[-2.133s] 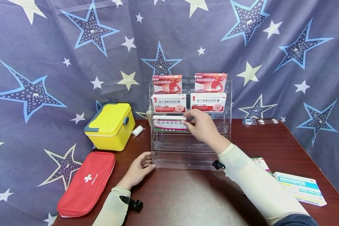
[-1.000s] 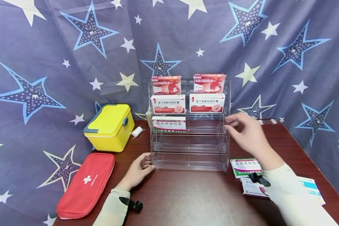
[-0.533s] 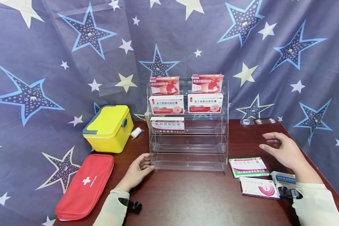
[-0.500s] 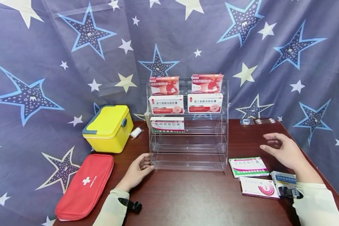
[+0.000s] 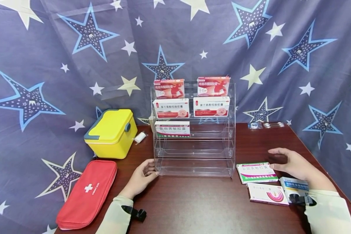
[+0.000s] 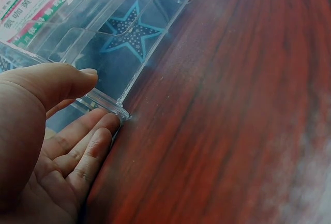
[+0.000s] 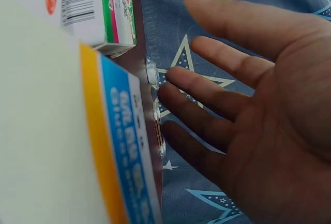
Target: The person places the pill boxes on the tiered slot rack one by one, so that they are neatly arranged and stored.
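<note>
A clear acrylic display rack [image 5: 194, 152] stands mid-table. My left hand [image 5: 141, 178] holds its lower left front corner, thumb in front and fingers curled at the edge, as the left wrist view shows. My right hand [image 5: 295, 164] hovers over the medicine boxes at the right, fingers apart and nothing between them. Its thumb tip overlaps the far right corner of a green-and-white medicine box [image 5: 257, 173]. Nearer me lies a white box with pink rings [image 5: 267, 194]. A blue-and-white box [image 7: 126, 146], partly hidden in the head view, lies under the right wrist.
The rack bears two red boxes [image 5: 169, 88] on top, two white-and-red boxes [image 5: 211, 106] below, and one green-striped box [image 5: 172, 129] on the third tier. At left are a yellow case [image 5: 111, 133] and a red first-aid pouch [image 5: 87, 195]. Tape [image 5: 253, 125] and swabs [image 5: 273, 124] lie at back right.
My right hand has left the green-striped box on the third tier, swung right, and lowered toward the boxes on the table. My left hand has stayed at the rack's corner.
</note>
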Demonstrator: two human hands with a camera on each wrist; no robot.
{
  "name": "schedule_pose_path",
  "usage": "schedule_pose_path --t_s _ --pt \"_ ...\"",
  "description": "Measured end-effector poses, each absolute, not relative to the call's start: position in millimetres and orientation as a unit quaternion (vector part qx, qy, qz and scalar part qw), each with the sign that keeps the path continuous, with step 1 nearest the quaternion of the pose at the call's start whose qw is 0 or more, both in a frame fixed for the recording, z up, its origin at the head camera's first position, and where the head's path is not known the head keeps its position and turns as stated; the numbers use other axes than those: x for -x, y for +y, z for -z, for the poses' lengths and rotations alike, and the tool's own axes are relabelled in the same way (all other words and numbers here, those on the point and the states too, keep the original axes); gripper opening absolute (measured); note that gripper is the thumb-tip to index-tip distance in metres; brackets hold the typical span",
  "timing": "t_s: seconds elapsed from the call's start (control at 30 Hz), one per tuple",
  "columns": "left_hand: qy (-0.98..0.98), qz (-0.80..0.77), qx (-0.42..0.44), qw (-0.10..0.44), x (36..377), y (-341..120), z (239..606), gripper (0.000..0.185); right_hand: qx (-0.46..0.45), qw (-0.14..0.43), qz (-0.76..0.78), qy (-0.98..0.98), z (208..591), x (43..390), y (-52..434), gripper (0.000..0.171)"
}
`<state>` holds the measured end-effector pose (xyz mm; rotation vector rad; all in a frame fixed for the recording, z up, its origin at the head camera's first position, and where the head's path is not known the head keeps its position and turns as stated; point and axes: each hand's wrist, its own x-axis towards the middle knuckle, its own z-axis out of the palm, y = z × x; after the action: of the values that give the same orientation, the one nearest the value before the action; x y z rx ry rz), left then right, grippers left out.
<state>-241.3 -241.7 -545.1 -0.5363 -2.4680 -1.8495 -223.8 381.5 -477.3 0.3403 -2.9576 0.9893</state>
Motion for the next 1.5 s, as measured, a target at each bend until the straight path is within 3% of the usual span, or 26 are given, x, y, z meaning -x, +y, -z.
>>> schedule_pose_path --t_s 0.67,1.3,1.5 --pt "-0.79 0.59 0.165 -0.004 240.2 -241.4 543.8 0.053 -0.146 -0.072 -0.297 -0.941 488.2 221.4 382.2 0.059" --pt "-0.788 0.591 0.172 -0.01 240.2 -242.2 541.4 0.052 -0.142 -0.084 -0.309 -0.936 484.0 219.6 378.2 0.065" --pt "-0.787 0.591 0.174 -0.011 240.4 -242.5 541.1 0.051 -0.131 -0.061 -0.305 -0.941 485.1 220.4 377.4 0.064"
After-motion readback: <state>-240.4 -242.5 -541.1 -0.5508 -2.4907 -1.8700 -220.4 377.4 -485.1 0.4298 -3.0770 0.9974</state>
